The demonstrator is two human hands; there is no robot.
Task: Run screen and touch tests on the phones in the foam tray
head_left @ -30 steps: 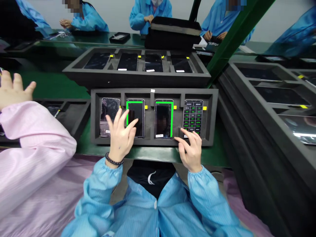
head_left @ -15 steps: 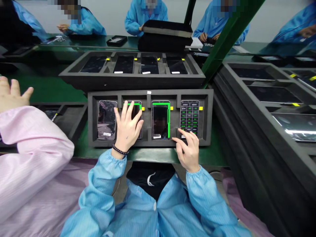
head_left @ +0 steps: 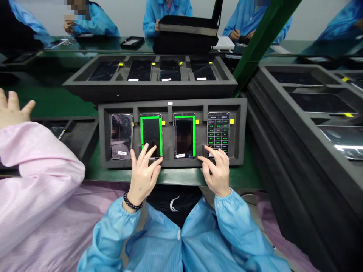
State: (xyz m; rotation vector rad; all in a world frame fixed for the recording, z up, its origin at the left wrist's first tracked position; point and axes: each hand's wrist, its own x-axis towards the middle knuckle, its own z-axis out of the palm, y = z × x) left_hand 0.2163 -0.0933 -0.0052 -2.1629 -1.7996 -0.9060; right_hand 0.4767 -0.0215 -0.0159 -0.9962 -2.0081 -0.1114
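Observation:
A black foam tray [head_left: 167,163] in front of me carries several smartphones in its slots. My left hand [head_left: 144,172] is open, fingers spread, its fingertips over the lower part of the second phone [head_left: 150,130], whose screen has a green border on three sides. To its left lies a phone with a dark screen [head_left: 121,132]. The third phone [head_left: 185,134] shows green along its top and right edges. My right hand [head_left: 217,170] is open too, fingers loosely bent at the bottom of the fourth phone [head_left: 218,130], which displays a grid of green text.
Behind stands another foam tray [head_left: 147,87] of phones. More stacked trays [head_left: 255,90] rise at the right, beside a green slanted post [head_left: 255,47]. A co-worker's pink sleeve [head_left: 36,181] and hand [head_left: 14,109] reach in from the left. Several people in blue sit across the bench.
My left hand has slid down toward me along the second phone, uncovering its screen. Green now runs further down that phone's sides. The third phone's right green strip looks narrower. My right hand stays put.

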